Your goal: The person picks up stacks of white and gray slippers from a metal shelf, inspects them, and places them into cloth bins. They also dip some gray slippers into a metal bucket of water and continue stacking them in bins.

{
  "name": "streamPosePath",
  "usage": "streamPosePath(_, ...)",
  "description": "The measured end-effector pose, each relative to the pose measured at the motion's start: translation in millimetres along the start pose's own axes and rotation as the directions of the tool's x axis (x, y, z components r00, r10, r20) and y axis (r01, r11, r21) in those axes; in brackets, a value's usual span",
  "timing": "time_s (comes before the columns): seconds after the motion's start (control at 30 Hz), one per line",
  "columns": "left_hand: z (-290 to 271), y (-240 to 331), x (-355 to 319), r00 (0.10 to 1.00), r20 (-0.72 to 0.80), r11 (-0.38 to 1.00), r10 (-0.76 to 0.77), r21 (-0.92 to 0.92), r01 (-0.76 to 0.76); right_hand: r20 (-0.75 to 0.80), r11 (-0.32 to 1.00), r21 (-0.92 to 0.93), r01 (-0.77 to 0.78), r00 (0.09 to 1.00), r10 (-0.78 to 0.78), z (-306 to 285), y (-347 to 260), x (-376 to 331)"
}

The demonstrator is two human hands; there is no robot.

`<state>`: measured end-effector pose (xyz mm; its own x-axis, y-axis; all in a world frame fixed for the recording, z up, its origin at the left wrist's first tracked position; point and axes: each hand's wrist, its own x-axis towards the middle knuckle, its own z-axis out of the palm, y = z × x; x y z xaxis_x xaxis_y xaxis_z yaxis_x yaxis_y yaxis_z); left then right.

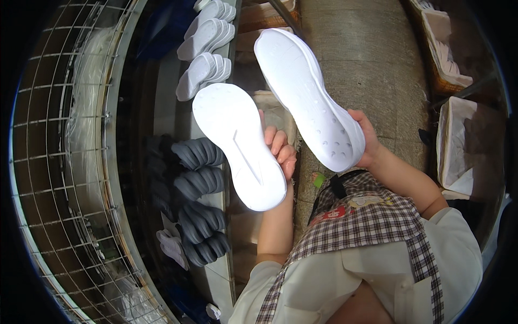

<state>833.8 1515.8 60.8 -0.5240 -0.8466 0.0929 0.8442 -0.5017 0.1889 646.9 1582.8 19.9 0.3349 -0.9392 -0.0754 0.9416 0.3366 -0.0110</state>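
Observation:
Two white shoe soles are held up in front of me. My left hand (281, 151) grips one sole (229, 121) from behind its right edge, fingers curled and thumb mostly hidden. That sole shows a smooth face with a long narrow slanted groove. In my right hand (368, 139) is the other sole (302, 81), pinched at the side near its heel end. Small round dimples dot its heel area, and a raised rim runs round it. The soles are apart, both tilted with their upper ends to the left.
On a narrow metal ledge (217, 278) at left stand stacked white soles (200, 70) and several stacks of dark grey soles (199, 183). A wire mesh guard (48, 162) curves along the far left. Lined baskets (450, 146) stand on the right, beside the floor (361, 65).

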Motion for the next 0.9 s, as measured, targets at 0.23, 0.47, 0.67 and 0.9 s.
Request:
streamPosePath(0.23, 7, -18, -5, 0.903, -0.323, 0.847, 0.282, 0.527, -0.076, 0.045, 0.906, -0.409, 0.110, 0.994, -0.100, 10, 9, 3)
streamPosePath(0.47, -41, -3, -13, 0.889, -0.457, 0.855, -0.013, 0.456, 0.247, -0.030, 0.482, -0.876, -0.018, 0.999, -0.016, 3, 25, 16)
streamPosePath(0.67, -64, 117, 53, 0.861, -0.403, 0.882, 0.312, 0.459, -0.105, -0.164, 0.292, -0.953, -0.077, 0.943, -0.290, -24, 3, -1)
streamPosePath(0.9, -85, 240, 131, 0.328, -0.822, 0.855, 0.466, 0.514, 0.071, -0.417, 0.384, -0.883, -0.269, 0.826, -0.380, -59, -19, -54)
